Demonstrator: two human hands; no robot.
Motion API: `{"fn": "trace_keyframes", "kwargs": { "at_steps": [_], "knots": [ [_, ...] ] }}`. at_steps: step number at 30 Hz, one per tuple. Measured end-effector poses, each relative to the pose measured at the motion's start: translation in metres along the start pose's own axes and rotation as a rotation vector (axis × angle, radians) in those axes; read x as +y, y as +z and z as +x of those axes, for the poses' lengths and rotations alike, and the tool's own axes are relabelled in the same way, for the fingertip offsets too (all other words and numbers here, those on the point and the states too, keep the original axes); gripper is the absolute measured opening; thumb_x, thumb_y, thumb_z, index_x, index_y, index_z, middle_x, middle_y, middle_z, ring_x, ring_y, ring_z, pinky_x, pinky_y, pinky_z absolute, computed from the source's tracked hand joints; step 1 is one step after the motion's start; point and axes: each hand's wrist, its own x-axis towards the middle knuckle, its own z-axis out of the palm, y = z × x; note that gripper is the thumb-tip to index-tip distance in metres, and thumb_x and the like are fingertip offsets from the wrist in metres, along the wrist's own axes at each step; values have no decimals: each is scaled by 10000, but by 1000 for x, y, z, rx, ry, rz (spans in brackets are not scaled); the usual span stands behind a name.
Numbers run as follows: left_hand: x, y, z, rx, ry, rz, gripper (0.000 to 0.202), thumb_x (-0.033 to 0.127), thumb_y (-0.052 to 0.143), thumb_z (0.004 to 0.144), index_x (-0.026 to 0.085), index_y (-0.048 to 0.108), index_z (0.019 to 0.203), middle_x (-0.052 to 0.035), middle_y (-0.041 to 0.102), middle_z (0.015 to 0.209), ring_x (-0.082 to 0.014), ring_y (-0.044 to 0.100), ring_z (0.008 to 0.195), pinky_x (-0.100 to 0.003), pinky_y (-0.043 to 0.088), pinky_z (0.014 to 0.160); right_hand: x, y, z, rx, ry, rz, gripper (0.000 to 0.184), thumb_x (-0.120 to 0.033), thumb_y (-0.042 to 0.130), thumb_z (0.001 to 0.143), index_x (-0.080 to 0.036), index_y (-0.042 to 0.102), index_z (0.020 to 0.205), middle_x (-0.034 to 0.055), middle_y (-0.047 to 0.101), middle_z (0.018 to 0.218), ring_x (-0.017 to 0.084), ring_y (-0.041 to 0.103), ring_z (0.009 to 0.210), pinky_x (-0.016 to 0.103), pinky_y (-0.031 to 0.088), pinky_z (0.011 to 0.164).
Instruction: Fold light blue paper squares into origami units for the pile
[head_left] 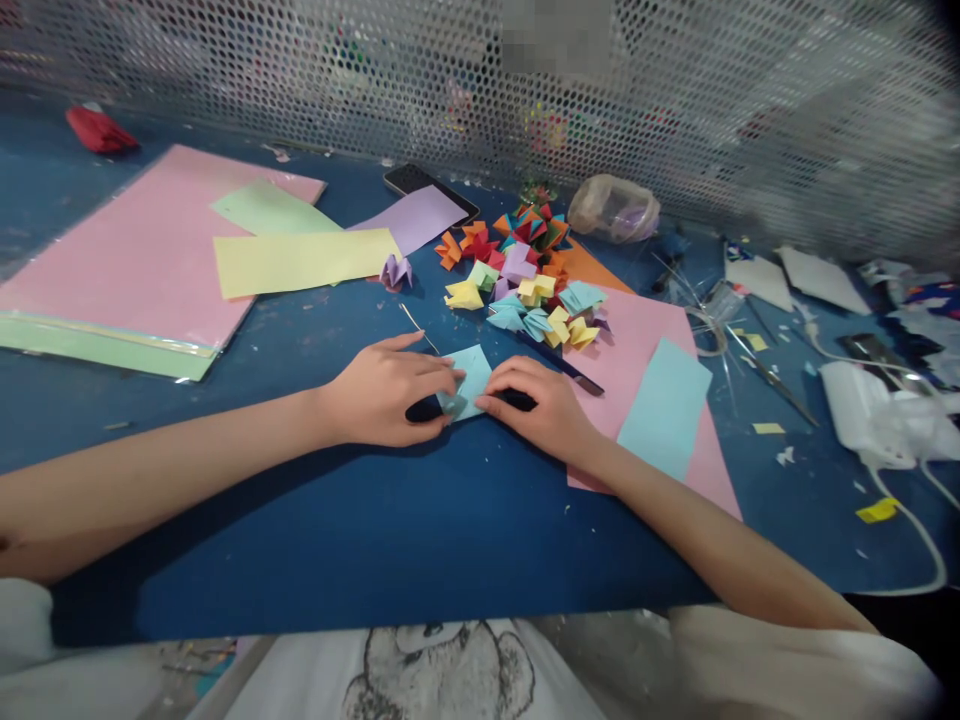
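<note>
A small light-blue sheet of paper (470, 374) lies on the blue table between my hands. My left hand (391, 388) has its thumb and fingertips on the sheet's left side, and the fingers are curved. My right hand (536, 402) holds the right edge with its thumb and fingers brought together. Beyond the hands is a pile of folded paper pieces (517, 265) in several colours. A dark pen-like tool (581, 375) lies beside my right hand. Under my right forearm are a pink sheet (645, 320) and a light-blue strip (666, 410).
To the left lie large pink sheets in a clear sleeve (142, 250), with a yellow strip (307, 262) and a purple strip (416, 218) nearby. A phone (412, 182) sits behind them. At right are a white power strip (870, 410), cords and scraps. A perforated metal panel (300, 80) borders the back.
</note>
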Motion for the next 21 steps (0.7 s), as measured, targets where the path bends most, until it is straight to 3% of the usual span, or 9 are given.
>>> {"fn": "trace_keyframes", "kwargs": {
  "at_steps": [6,15,21],
  "knots": [
    [-1,0,1,-12,-9,-11,269,333,502,840,203,614,1047,-46,680,1154,-211,615,1110,-446,316,1102,-6,5,9,-18,133,44,249,-427,618,833,-189,638,760,23,610,796,151,567,751,304,447,698],
    [-4,0,-1,-45,5,-41,223,304,495,830,211,621,988,-41,662,1186,-220,596,1136,-471,280,1111,-6,11,7,62,131,1,262,-437,623,825,-191,623,733,27,603,774,149,555,723,300,445,676],
    [-2,-1,0,-44,-2,-8,189,256,471,837,203,624,935,-53,669,1163,-220,614,1101,-452,343,1066,-5,12,7,74,129,20,280,-453,628,816,-184,633,737,31,602,767,151,560,715,296,441,655]
  ]
}}
